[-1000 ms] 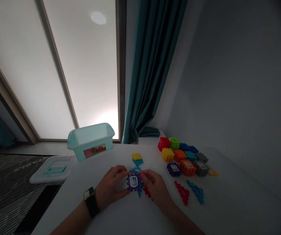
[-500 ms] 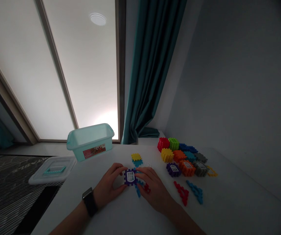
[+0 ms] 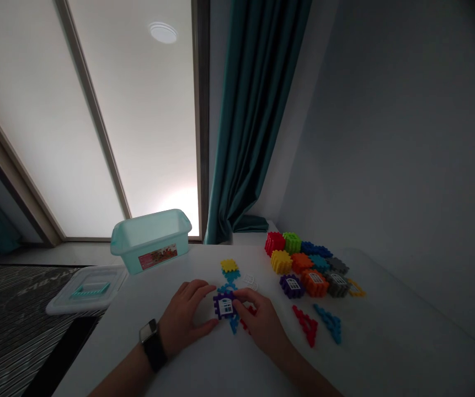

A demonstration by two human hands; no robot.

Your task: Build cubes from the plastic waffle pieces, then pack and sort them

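Observation:
A purple square tile [image 3: 224, 305] with notched edges and a white window insert is pinched at its right edge by my right hand [image 3: 262, 320]. My left hand [image 3: 187, 311] is on the tile's left side, thumb and fingers spread apart, close to its corners; whether the fingertips touch it I cannot tell. Blue pieces [image 3: 234, 324] lie behind and below the tile, partly hidden. A red piece [image 3: 245, 325] shows partly under my right hand. Beyond the tile lie a yellow tile [image 3: 229, 266] and a white window insert [image 3: 250, 281].
Stacks of notched tiles, including a red stack [image 3: 275, 243] and an orange stack [image 3: 315, 283], stand on the right. A red triangular piece [image 3: 305, 325] and a blue triangular piece [image 3: 328, 322] lie nearer. A teal bin [image 3: 132, 262] stands back left, beside its lid [image 3: 65, 300].
The purple tile has turned, so its window now stands upright, and has shifted slightly right. My left fingers have loosened from its left edge while my right hand keeps hold.

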